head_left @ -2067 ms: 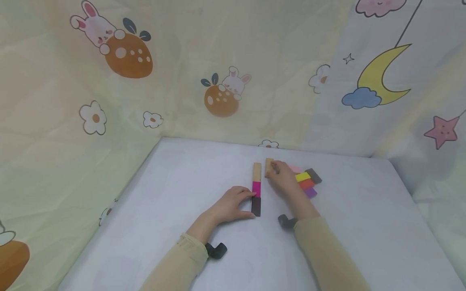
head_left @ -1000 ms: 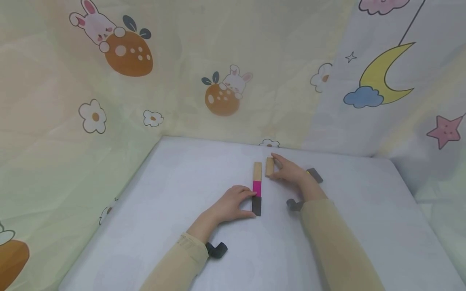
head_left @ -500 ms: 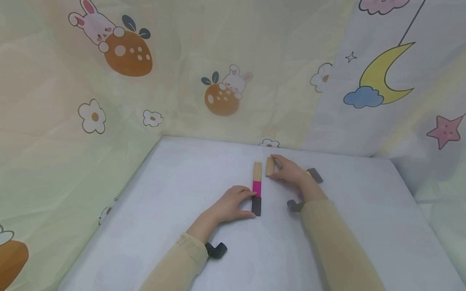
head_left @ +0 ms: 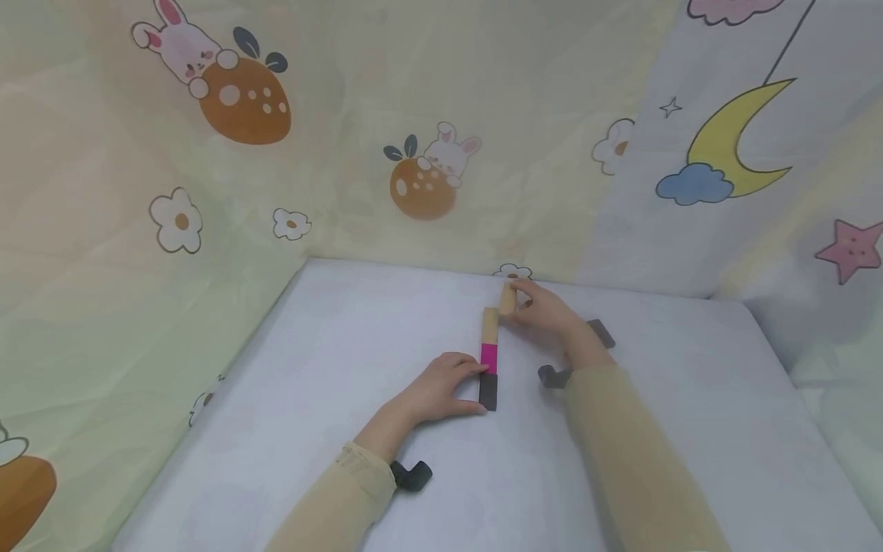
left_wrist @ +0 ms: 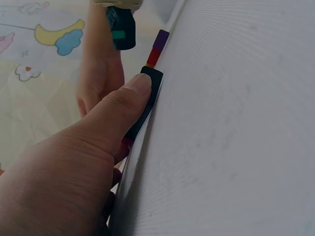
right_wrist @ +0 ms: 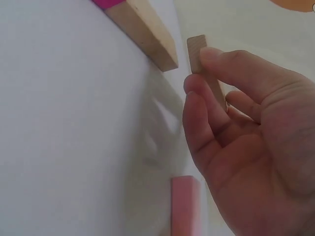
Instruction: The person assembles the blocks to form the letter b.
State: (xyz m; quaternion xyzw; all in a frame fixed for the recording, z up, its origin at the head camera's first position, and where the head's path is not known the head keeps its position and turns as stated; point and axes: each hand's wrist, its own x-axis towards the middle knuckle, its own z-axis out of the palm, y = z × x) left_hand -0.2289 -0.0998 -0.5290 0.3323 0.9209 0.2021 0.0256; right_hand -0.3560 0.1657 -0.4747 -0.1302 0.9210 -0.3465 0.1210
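Note:
Three blocks lie end to end in a row on the white table: a black block (head_left: pixel 488 392) nearest, a magenta block (head_left: pixel 489 358), then a plain wooden block (head_left: pixel 490 326). My left hand (head_left: pixel 438 389) holds the near part of this row, thumb at the black block's near end and a fingertip by the magenta block. A second plain wooden block (head_left: pixel 508 297) is pinched by its ends in my right hand (head_left: pixel 550 316), just right of the row's far end. In the right wrist view this held block (right_wrist: pixel 196 53) appears raised off the table, apart from the row.
Behind the right hand, a dark grey block (head_left: pixel 601 333) shows partly. A pink block (right_wrist: pixel 183 206) lies below that hand in the right wrist view. Purple (left_wrist: pixel 161 39) and red blocks (left_wrist: pixel 153 57) appear in the left wrist view. Printed cloth (head_left: pixel 345 153) hangs behind the table.
My right hand has shifted its grip to the second wooden block's ends, then lifted it and carried it away from me, slightly left. My left hand has stayed at the row.

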